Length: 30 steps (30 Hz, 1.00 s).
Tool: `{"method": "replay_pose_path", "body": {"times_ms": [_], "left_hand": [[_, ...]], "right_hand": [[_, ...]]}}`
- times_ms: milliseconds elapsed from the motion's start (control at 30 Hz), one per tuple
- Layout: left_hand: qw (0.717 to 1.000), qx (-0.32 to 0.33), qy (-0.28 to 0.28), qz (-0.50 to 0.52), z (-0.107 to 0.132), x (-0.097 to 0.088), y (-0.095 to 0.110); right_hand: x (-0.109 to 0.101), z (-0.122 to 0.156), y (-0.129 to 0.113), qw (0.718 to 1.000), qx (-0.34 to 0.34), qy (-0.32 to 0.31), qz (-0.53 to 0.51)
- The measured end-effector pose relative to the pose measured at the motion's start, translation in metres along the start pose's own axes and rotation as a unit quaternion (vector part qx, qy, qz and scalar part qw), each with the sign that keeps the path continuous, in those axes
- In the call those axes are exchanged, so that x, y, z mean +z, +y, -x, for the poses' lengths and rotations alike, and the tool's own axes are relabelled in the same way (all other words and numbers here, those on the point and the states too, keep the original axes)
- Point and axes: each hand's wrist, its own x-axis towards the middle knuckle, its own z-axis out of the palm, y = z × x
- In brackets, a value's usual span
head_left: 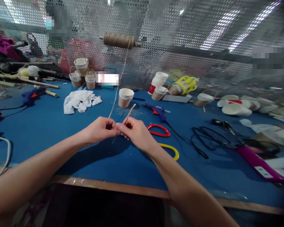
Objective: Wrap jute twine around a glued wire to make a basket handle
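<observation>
My left hand is closed in a pinch on the jute twine, which runs up to a spool mounted on the mesh wall. Fingertips touching it, my right hand is closed around a twisted length of twine whose end sticks up past the fingers. Just beyond both hands stands a cup wrapped in brown twine with a white rim band. Red-and-yellow-handled scissors lie partly under my right forearm. What exactly the fingertips press between them is hidden.
A blue glue gun with a black cord lies right of the cup. Crumpled white cloth is at left, before several handled cups. Another glue gun rests far left. A purple power strip sits at right.
</observation>
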Motion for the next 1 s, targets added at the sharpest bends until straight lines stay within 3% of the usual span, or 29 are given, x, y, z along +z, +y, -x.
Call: {"method": "replay_pose_path", "body": {"times_ms": [200,367,733,1000], "left_hand": [[0.999,-0.018,-0.033,0.034,0.0013,-0.0013,0.0018],[0.998,-0.016,-0.057,0.020,0.0026,-0.0049,0.0064],[0.999,-0.003,-0.032,-0.018,0.0023,-0.0025,0.0063],[0.999,-0.012,-0.045,0.021,0.0018,-0.0020,0.0025]], "right_hand": [[-0.0050,0.0017,0.0001,0.995,-0.019,-0.046,-0.091],[-0.0066,0.0006,0.0002,0.998,-0.011,-0.022,-0.065],[-0.0040,0.0002,0.0013,0.999,-0.001,0.008,-0.031],[-0.0036,-0.0002,0.0024,0.999,-0.006,-0.017,-0.041]]}}
